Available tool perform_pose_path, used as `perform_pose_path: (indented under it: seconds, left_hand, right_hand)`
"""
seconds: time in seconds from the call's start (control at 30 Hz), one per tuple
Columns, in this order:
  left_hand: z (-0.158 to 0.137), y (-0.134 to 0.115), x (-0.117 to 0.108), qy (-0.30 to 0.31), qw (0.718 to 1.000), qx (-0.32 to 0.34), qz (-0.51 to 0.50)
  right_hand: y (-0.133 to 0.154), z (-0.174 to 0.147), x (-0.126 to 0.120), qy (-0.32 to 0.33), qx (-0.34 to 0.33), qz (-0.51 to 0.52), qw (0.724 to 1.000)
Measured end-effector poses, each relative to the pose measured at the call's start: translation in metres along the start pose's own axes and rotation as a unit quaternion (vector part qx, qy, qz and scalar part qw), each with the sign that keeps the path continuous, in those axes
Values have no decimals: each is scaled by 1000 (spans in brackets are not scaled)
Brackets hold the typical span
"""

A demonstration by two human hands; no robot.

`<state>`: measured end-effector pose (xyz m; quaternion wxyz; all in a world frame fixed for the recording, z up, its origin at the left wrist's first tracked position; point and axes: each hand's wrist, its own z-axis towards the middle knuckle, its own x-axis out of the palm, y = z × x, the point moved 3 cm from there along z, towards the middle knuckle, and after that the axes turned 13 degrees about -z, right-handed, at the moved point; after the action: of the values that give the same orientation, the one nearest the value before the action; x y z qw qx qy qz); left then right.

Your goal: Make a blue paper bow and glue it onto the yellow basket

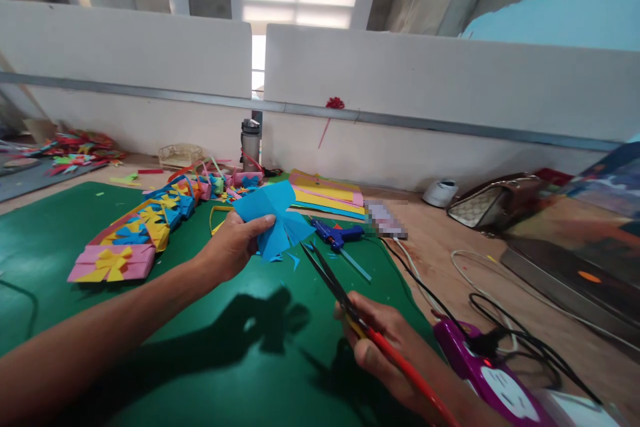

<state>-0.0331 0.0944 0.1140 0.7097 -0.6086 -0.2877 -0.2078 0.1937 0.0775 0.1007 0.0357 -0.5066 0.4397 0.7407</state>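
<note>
My left hand (235,243) pinches a sheet of blue paper (277,210) between thumb and fingers, held up above the green mat (200,360). The paper has notches cut into its edges. In my right hand (385,340) is a pair of scissors (330,277) with red and yellow on the handles. Their blades are slightly parted and point toward the paper, apart from it. Small blue paper scraps (294,260) lie beneath the paper. Just behind the blades rests a blue glue gun (337,232) with a glue stick.
Paper boxes with bows (113,263) line the left. Coloured paper sheets (327,190) and a bottle (250,143) stand behind. At right are a phone (386,219), a purple power strip (493,370), loose cables (520,327) and a handbag (495,203). A white partition (425,93) closes off the back.
</note>
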Motion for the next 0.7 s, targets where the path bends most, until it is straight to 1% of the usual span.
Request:
perform_pose_path:
  seconds: [0.1, 0.3, 0.5, 0.7]
  left_hand:
    - [2, 3, -3, 22, 1000, -21, -2]
    - [0, 9, -5, 19, 998, -63, -1]
    - [-1, 12, -6, 23, 998, -64, 3]
    - [-3, 14, -5, 30, 997, -70, 2]
  right_hand:
    - [-1, 1, 3, 21, -8, 12, 1000]
    - [-3, 2, 5, 38, -11, -16, 999]
    - [-5, 0, 7, 42, -9, -41, 998]
    - [-8, 0, 8, 47, -20, -38, 998]
